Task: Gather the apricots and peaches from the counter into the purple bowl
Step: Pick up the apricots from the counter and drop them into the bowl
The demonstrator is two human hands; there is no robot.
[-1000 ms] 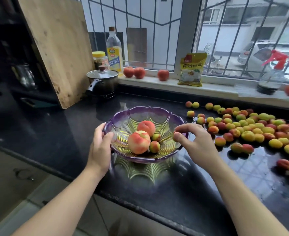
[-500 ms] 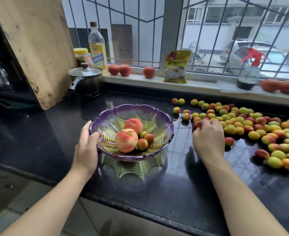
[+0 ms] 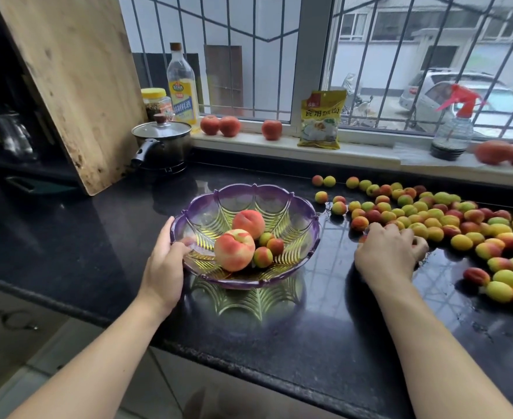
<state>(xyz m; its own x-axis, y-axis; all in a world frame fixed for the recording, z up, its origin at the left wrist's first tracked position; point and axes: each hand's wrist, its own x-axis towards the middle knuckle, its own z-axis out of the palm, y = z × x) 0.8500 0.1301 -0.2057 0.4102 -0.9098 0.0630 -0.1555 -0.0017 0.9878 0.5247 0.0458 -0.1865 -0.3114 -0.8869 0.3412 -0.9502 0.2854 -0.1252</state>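
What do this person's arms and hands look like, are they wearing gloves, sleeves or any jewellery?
Both arms are bare as far as the picture shows, with no sleeves in view. The left hand and right hand wear no gloves. No watch, bracelet or ring shows on either wrist or on the fingers that can be seen.

counter [image 3: 273,337]: black, glossy | on it: purple bowl [image 3: 206,204], scattered apricots [image 3: 448,220] right, lidded pot [image 3: 162,146] rear-left

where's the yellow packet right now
In the head view the yellow packet stands on the windowsill at centre-right, leaning against the window frame, between a lone red fruit and the spray bottle.
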